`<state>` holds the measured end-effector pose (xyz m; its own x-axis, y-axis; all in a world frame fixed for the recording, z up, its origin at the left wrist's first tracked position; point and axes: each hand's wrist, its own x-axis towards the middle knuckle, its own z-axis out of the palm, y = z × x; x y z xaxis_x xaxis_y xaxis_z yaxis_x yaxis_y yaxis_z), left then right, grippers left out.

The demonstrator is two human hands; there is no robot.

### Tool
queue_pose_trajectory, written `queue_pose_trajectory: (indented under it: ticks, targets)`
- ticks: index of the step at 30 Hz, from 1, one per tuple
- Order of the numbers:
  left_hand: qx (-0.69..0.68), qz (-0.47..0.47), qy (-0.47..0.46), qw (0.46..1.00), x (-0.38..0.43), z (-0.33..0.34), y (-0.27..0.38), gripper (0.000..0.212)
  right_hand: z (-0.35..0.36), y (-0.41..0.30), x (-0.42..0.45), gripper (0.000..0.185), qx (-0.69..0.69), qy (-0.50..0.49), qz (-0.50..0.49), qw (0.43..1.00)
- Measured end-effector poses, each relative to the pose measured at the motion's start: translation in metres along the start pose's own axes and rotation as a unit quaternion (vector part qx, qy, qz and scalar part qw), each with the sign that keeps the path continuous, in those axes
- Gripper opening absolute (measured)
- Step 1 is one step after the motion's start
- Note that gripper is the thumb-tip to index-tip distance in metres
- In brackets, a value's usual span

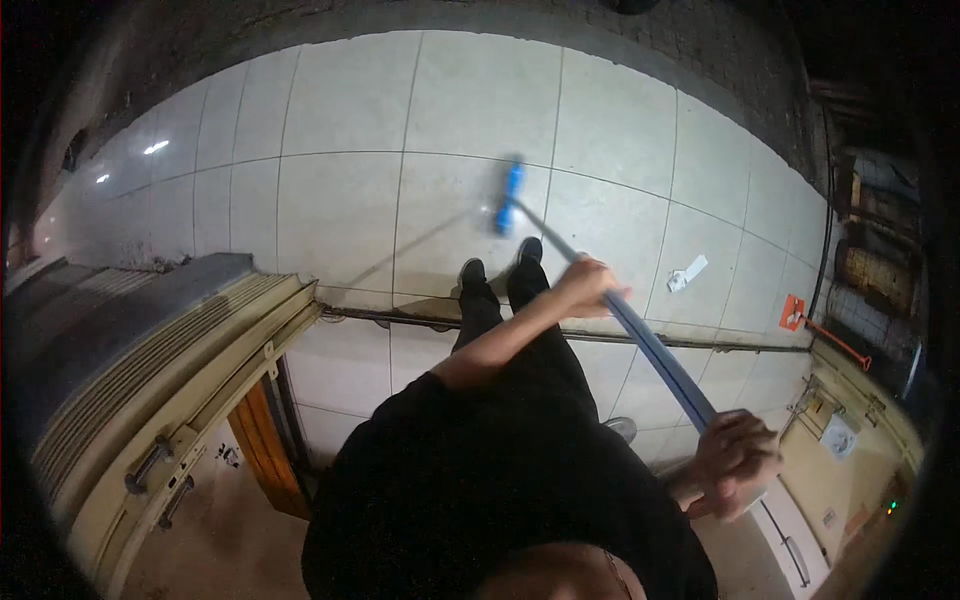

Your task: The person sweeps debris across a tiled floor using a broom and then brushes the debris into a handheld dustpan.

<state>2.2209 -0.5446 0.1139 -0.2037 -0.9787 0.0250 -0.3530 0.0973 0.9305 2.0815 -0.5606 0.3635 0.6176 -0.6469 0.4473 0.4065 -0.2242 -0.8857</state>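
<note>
A broom-like tool lies slantwise across the view, its long grey-blue handle [660,356] running from beside my body down to the floor. Its bright blue head [511,199] is motion-blurred on the pale tiles ahead of my feet, so bristles cannot be made out. My left hand [589,286] reaches across my body and wraps around the handle's middle stretch. Near the top end, beside my right side, my right hand [733,463] is closed around the same handle. A crumpled white strip [687,274], perhaps paper, lies on the tiles to the right of the handle.
An orange long-handled dustpan [792,312] is at the right, by the wall. A dark floor track [427,322] crosses behind my shoes [473,274]. Metal shutter-like panels [172,330] and a brown wooden door [270,450] are at left. Rough dark ground [480,19] borders the tiles.
</note>
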Motion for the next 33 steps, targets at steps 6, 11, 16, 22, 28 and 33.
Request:
queue_pose_trajectory:
  ticks: [6,11,16,22,28,33]
  targets:
    - [0.168,-0.078,0.091,0.978,-0.022,-0.044,-0.134,0.015,-0.061,0.128,-0.025,0.017,-0.073,0.026,0.268,0.960]
    - [0.055,0.009,0.141,0.988,0.000,0.009,-0.190,0.011,-0.081,0.137,-0.007,0.014,-0.122,-0.017,0.284,0.951]
    - [-0.040,0.017,0.067,0.997,0.128,0.090,-0.063,0.032,-0.096,0.034,0.043,0.017,-0.274,0.154,0.312,0.896]
    - [-0.071,0.029,-0.086,0.993,0.193,0.075,-0.005,0.043,-0.104,0.023,0.074,0.018,-0.210,0.041,0.028,0.976]
    - [0.084,0.012,0.032,0.996,0.150,-0.083,-0.063,0.010,-0.119,0.062,0.108,0.017,-0.143,0.143,0.092,0.975]
    - [0.270,-0.109,0.256,0.922,0.058,-0.265,-0.235,0.016,-0.036,0.276,0.184,0.015,-0.002,-0.064,0.227,0.972]
